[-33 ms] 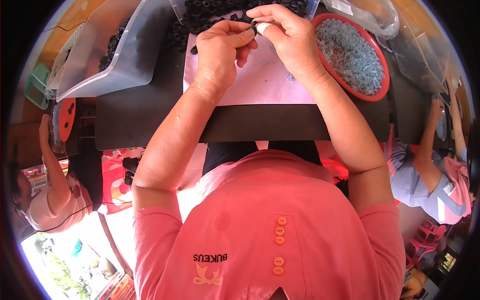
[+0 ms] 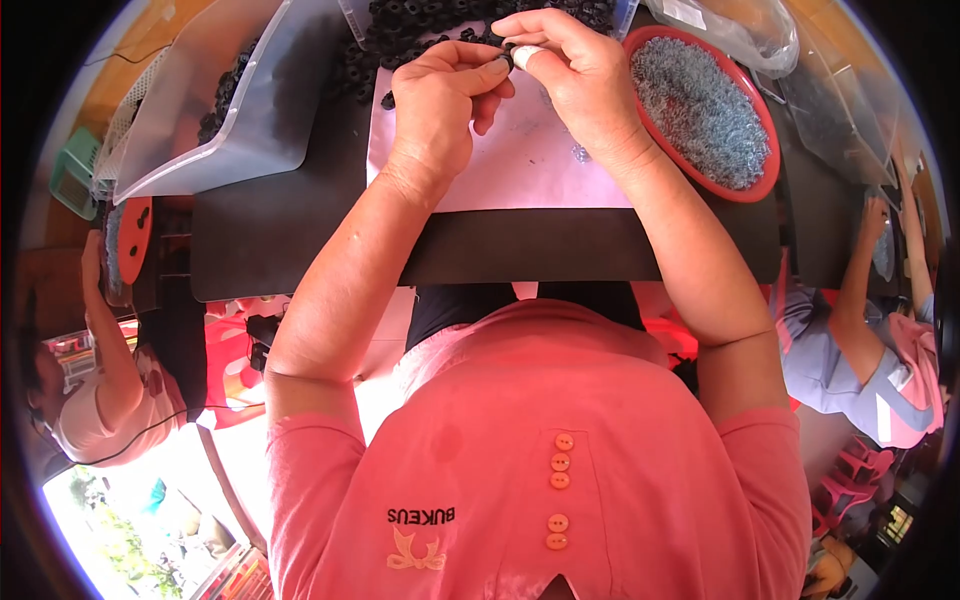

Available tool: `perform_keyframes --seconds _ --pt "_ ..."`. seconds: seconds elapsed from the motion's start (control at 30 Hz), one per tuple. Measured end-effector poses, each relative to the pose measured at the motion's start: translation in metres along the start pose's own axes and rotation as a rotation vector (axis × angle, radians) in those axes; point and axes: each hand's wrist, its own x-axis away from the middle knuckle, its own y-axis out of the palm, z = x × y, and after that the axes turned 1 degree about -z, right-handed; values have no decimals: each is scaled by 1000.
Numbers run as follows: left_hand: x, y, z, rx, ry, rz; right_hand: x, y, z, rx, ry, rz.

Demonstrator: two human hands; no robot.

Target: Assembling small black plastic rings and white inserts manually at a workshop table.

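Observation:
Both of my hands meet fingertip to fingertip above a pale sheet (image 2: 500,180) at the far side of the table. My left hand (image 2: 440,105) pinches a small black round part (image 2: 506,60) between thumb and forefinger. My right hand (image 2: 580,85) closes on the same part from the other side, with something white on its thumb tip. The part is mostly hidden by the fingers. Just beyond the hands, many similar black parts (image 2: 400,18) fill a clear bin. More of them (image 2: 350,72) lie loose beside the left hand.
A red oval basin (image 2: 765,170) of small clear bluish pieces (image 2: 695,110) stands right of the sheet. Left is a translucent bin (image 2: 275,130) with black parts. A plastic bag (image 2: 740,30) lies behind the basin. Other people (image 2: 110,390) work at both sides.

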Motion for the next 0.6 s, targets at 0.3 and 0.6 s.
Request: perform_keyframes --seconds 0.3,0.6 --pt "0 3 -2 34 38 29 0 -3 0 250 -286 -32" --pt "6 11 -3 -110 64 68 5 -3 -1 313 -201 0"
